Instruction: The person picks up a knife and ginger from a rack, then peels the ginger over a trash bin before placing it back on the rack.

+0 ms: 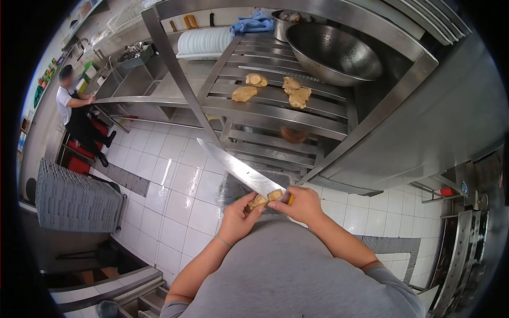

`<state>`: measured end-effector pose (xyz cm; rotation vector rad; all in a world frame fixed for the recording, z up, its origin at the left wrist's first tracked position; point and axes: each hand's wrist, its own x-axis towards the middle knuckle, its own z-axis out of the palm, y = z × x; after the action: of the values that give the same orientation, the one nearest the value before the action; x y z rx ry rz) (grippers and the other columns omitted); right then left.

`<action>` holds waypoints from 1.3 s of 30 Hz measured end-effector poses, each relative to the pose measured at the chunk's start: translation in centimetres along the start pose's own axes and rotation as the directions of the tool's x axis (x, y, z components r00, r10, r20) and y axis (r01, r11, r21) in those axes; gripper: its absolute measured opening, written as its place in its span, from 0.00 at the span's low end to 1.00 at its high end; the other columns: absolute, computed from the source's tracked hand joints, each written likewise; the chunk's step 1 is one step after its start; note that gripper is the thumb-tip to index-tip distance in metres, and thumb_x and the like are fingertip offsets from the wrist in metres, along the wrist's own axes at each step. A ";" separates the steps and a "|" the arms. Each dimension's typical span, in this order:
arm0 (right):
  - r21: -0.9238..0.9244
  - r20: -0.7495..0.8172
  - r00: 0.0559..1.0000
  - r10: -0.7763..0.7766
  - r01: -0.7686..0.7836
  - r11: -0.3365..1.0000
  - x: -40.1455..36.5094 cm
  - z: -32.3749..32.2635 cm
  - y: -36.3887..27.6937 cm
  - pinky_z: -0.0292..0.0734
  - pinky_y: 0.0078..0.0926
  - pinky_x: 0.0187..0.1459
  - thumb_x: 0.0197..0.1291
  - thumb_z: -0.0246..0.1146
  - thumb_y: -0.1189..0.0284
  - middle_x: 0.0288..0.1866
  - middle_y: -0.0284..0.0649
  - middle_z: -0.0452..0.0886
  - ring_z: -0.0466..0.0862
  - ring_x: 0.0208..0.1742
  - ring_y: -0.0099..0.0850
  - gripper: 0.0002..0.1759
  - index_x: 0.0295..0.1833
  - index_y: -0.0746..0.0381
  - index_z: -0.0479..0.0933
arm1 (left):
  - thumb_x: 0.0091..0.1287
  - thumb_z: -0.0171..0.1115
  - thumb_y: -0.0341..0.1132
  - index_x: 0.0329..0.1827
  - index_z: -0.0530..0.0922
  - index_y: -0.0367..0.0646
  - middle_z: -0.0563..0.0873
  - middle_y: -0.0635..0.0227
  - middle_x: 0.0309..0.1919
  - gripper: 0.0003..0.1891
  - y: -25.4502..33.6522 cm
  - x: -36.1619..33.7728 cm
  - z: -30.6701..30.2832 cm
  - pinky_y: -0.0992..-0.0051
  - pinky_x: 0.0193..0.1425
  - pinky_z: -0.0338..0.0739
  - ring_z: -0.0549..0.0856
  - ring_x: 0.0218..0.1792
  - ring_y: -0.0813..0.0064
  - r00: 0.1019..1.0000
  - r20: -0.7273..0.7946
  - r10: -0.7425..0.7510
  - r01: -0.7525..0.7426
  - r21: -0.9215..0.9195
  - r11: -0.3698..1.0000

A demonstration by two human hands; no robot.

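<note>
A large kitchen knife (238, 168) with a yellow handle is gripped in my right hand (304, 204), its blade pointing forward and to the left. My left hand (237, 218) pinches a piece of ginger (258, 202) close to the blade's heel. Beside it, a cut ginger end (275, 195) shows a pale face near my right thumb. On the slatted metal shelf (249, 110) ahead lie more ginger pieces (244, 94), and a long narrow blade (275, 71) rests behind them. Below my hands, a clear plastic bag (227, 192) is partly hidden.
A steel colander (336, 55) sits on the shelf beside a metal pot (283, 26) and a blue cloth (253, 23). White plates (204, 42) stand in a row to the left. Stacked grey crates (79, 199) occupy the floor. Another person (79, 108) stands at the far-left sink.
</note>
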<state>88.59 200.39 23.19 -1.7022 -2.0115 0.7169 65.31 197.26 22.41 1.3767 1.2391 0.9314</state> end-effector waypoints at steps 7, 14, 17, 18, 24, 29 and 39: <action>0.003 -0.001 0.999 0.036 -0.036 0.999 -0.1 -0.4 -0.5 0.82 0.45 0.38 0.50 0.73 0.29 0.27 0.46 0.87 0.89 0.32 0.48 0.41 0.26 0.62 0.80 | 0.65 0.78 0.28 0.62 0.84 0.36 0.90 0.58 0.50 0.21 0.0 0.2 0.3 0.75 0.48 0.86 0.91 0.45 0.74 0.982 -0.083 0.169 -0.166 0.038 0.985; 0.131 0.018 0.996 0.087 -0.088 0.987 -0.3 -0.6 -0.7 0.82 0.42 0.37 0.49 0.76 0.32 0.27 0.44 0.87 0.89 0.32 0.47 0.39 0.27 0.61 0.81 | 0.65 0.70 0.18 0.60 0.76 0.38 0.85 0.59 0.59 0.22 -0.4 0.2 0.3 0.68 0.66 0.82 0.85 0.61 0.71 0.972 -0.028 0.233 -0.230 -0.313 0.921; 0.194 -0.008 0.998 0.064 -0.061 0.979 -0.6 0.0 0.1 0.81 0.39 0.35 0.50 0.79 0.38 0.27 0.44 0.86 0.88 0.31 0.44 0.35 0.31 0.63 0.82 | 0.67 0.66 0.21 0.68 0.74 0.36 0.83 0.62 0.62 0.25 -1.7 0.3 -0.6 0.69 0.69 0.80 0.85 0.61 0.70 0.987 0.058 0.149 -0.103 -0.481 0.871; 0.224 -0.057 0.998 0.029 -0.015 0.975 -0.6 0.3 0.5 0.79 0.36 0.34 0.51 0.81 0.43 0.27 0.44 0.85 0.87 0.30 0.42 0.33 0.35 0.64 0.83 | 0.69 0.63 0.24 0.69 0.73 0.36 0.83 0.62 0.62 0.24 -2.2 0.4 -0.8 0.68 0.68 0.80 0.85 0.60 0.69 0.994 0.051 0.100 -0.052 -0.582 0.812; -0.009 -0.149 0.987 -0.063 0.062 0.998 0.8 2.0 3.0 0.81 0.46 0.39 0.62 0.76 0.56 0.36 0.49 0.87 0.88 0.38 0.52 0.22 0.41 0.65 0.80 | 0.72 0.56 0.39 0.80 0.67 0.32 0.84 0.62 0.50 0.34 -1.1 0.6 -1.0 0.64 0.56 0.82 0.85 0.46 0.67 0.998 0.014 -0.067 0.053 -0.771 0.634; 0.008 -0.142 0.986 -0.083 0.085 0.996 1.2 2.3 3.1 0.82 0.46 0.44 0.68 0.70 0.62 0.43 0.50 0.88 0.88 0.43 0.54 0.16 0.47 0.64 0.78 | 0.76 0.53 0.36 0.80 0.67 0.35 0.84 0.62 0.54 0.30 -2.3 0.5 -1.2 0.70 0.49 0.78 0.84 0.47 0.70 0.997 0.081 -0.013 0.069 -0.745 0.663; 0.389 0.061 0.998 0.024 -0.046 0.920 0.9 -0.8 -1.3 0.79 0.30 0.43 0.62 0.78 0.53 0.37 0.39 0.87 0.84 0.37 0.31 0.24 0.47 0.63 0.85 | 0.81 0.56 0.49 0.73 0.71 0.36 0.84 0.58 0.45 0.28 -1.9 0.4 -1.0 0.75 0.41 0.74 0.79 0.36 0.73 0.985 0.144 -0.100 0.174 -0.739 0.651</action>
<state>87.93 201.23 24.56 -1.4970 -1.7275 1.1048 64.08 197.70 20.68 0.6296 0.7170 1.0886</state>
